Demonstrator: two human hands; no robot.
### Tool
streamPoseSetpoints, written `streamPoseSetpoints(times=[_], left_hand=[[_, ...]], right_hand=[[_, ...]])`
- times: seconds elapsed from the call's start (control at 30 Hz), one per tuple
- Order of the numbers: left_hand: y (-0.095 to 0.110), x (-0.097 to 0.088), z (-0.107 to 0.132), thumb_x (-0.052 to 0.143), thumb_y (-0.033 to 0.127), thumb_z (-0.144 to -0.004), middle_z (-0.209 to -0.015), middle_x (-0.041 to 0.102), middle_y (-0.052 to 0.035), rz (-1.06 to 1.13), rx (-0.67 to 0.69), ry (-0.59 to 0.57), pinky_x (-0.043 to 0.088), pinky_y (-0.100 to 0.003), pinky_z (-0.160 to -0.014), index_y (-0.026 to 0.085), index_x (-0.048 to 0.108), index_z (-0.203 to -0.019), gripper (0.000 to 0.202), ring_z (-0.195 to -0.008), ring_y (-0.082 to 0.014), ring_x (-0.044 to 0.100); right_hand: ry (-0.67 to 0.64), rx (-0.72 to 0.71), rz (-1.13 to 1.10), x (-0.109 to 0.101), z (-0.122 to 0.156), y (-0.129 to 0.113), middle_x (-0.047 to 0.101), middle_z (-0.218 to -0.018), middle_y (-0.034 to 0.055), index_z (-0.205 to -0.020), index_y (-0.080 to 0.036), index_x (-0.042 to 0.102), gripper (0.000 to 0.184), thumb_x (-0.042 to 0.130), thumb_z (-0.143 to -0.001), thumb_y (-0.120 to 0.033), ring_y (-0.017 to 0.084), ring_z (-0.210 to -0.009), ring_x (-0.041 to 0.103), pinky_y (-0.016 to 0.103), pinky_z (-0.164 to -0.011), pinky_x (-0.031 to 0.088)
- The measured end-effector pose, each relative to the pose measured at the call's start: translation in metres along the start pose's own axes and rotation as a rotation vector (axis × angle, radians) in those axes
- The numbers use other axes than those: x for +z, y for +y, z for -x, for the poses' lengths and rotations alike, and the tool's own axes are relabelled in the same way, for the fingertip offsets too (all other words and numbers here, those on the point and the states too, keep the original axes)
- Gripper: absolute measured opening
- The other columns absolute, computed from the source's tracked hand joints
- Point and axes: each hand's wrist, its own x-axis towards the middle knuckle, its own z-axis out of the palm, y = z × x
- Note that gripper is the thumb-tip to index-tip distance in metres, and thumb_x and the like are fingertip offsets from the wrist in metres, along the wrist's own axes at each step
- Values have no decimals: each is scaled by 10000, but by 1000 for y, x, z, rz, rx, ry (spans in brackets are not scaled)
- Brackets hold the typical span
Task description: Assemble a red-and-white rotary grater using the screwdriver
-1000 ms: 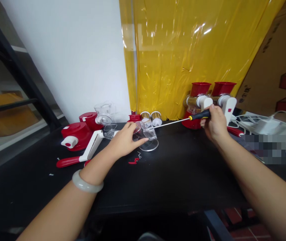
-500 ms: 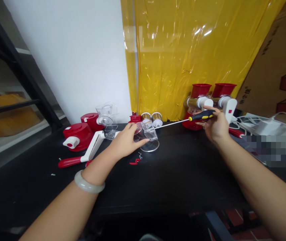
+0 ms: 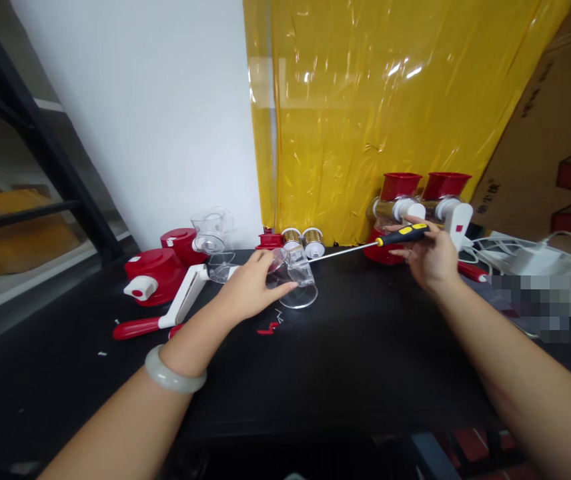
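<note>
My left hand (image 3: 253, 287) grips a clear plastic grater housing (image 3: 299, 267) that lies tilted on the black table (image 3: 355, 373). Fingers wrap its left side, the thumb along its front. A screwdriver (image 3: 401, 235) with a black and yellow handle is held in my right hand (image 3: 433, 257). Its long shaft runs left, and the tip meets the housing's right side; exactly what it touches there is too small to tell. Just in front of the housing lie small red plastic pieces (image 3: 267, 329) and several tiny screws (image 3: 279, 316).
At left stand red grater bases (image 3: 153, 270) and a white crank with a red handle (image 3: 138, 327). Metal grating drums (image 3: 313, 243) are at the back. Two assembled rotary graters (image 3: 400, 190) stand at right, near white cables (image 3: 530, 253) and a cardboard box (image 3: 520, 167).
The view has tilted up slightly, so things sit a little lower. Both hands keep their holds, and the screwdriver stays against the clear housing.
</note>
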Motion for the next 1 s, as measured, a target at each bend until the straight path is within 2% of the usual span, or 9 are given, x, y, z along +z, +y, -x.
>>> streamPoseSetpoints(times=[0.13, 0.3, 0.37, 0.47, 0.63, 0.73, 0.87, 0.93, 1.0], left_hand=[[1, -1, 0, 604, 619, -867, -1127, 568, -96, -8, -1, -9, 504, -388, -772, 195, 517, -1058, 473, -923, -254, 619], [1, -1, 0, 597, 629, -865, -1153, 569, -108, -5, 7, -3, 500, -397, -788, 194, 522, -1084, 492, -957, -267, 618], [0, 0, 0, 595, 639, -863, -1141, 572, -106, -3, 3, -5, 499, -395, -776, 194, 521, -1073, 497, -944, -266, 621], [0, 0, 0, 604, 628, -862, -1114, 575, -96, -8, 4, 0, 497, -387, -765, 197, 521, -1051, 477, -920, -258, 623], [1, -1, 0, 611, 616, -860, -1125, 574, -99, 6, 5, 3, 503, -386, -768, 191, 537, -1071, 480, -947, -268, 624], [2, -1, 0, 611, 612, -863, -1141, 574, -101, 6, 4, -4, 501, -383, -770, 192, 539, -1083, 479, -953, -267, 623], [1, -1, 0, 611, 618, -862, -1147, 568, -104, -16, 9, -9, 497, -376, -757, 192, 529, -1064, 478, -948, -265, 621], [1, -1, -1, 606, 625, -864, -1129, 568, -103, -18, 10, -9, 494, -376, -747, 191, 524, -1028, 471, -941, -263, 617], [1, -1, -1, 604, 627, -866, -1134, 565, -103, -13, 12, -8, 493, -376, -743, 193, 519, -1011, 466, -937, -259, 615]], right_hand=[[46, 1, 15, 0, -3, 4, 672, -681, -7, -1002, -231, 594, 233, 555, -797, -334, 155, -505, 649, 236, -403, 510], [135, -53, 117, 2, -4, 9, 545, -550, -74, -939, -255, 585, 244, 651, -817, -455, 110, -370, 532, 220, -367, 479], [149, -41, 123, 3, -3, 9, 528, -535, -73, -898, -250, 571, 256, 635, -822, -486, 118, -375, 539, 234, -373, 490], [88, 3, 71, 2, -1, 6, 589, -594, -37, -913, -248, 572, 269, 548, -834, -505, 157, -448, 616, 251, -367, 492], [4, 8, 14, 2, 0, 2, 672, -715, -8, -976, -250, 584, 245, 556, -780, -394, 193, -574, 691, 254, -378, 494], [49, 4, 34, 3, -1, 5, 640, -665, -35, -995, -244, 591, 256, 616, -787, -392, 167, -521, 665, 243, -398, 498], [63, -90, 74, 5, -2, 10, 483, -489, -99, -956, -251, 574, 336, 708, -777, -500, 147, -420, 590, 267, -450, 537], [63, -103, 72, 5, -3, 10, 452, -463, -98, -913, -251, 564, 350, 685, -786, -553, 155, -420, 587, 286, -467, 549], [58, -46, 60, 4, -3, 9, 506, -500, -67, -903, -250, 566, 333, 609, -817, -569, 178, -463, 625, 293, -450, 541]])
